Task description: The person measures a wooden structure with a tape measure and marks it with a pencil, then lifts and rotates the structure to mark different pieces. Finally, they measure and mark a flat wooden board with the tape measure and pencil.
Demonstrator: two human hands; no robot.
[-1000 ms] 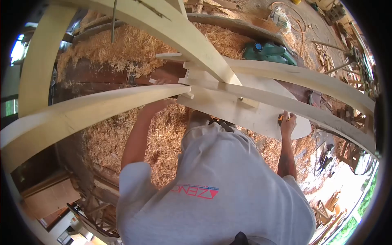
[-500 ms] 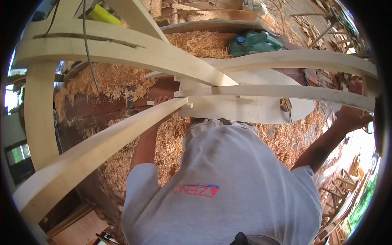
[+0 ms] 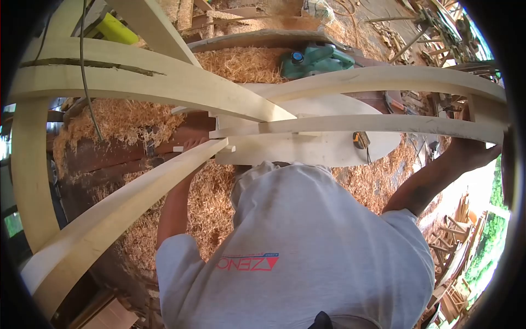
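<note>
Seemingly curls the left hand round a thick, curved cream wooden beam, just left of a flat, round-ended pale wooden board, and grips a long, arched pale wooden rail with the right hand, well right of the board.

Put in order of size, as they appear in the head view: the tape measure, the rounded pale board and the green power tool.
1. The rounded pale board, though partly covered
2. The green power tool
3. The tape measure, clearly smallest
</note>
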